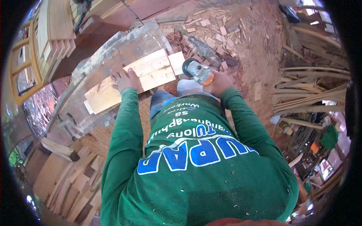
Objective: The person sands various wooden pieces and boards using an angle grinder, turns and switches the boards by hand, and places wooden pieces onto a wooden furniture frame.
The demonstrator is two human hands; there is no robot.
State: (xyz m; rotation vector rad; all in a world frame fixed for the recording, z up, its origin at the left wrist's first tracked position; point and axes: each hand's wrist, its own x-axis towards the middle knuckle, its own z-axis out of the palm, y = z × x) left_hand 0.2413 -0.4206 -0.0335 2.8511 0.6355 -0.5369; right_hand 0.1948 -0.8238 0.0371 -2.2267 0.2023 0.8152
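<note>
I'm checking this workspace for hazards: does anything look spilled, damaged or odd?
Wood offcuts lie strewn over the ground beyond the right hand and its power tool, which looks untidy and could trip someone. The pale board under the left hand shows no damage clear enough to call.

Got wood scraps (223, 31) littering the ground (268, 52), a wooden frame (22, 67) beside stacked boards (56, 26), sticks (309, 109) piled far right.
</note>
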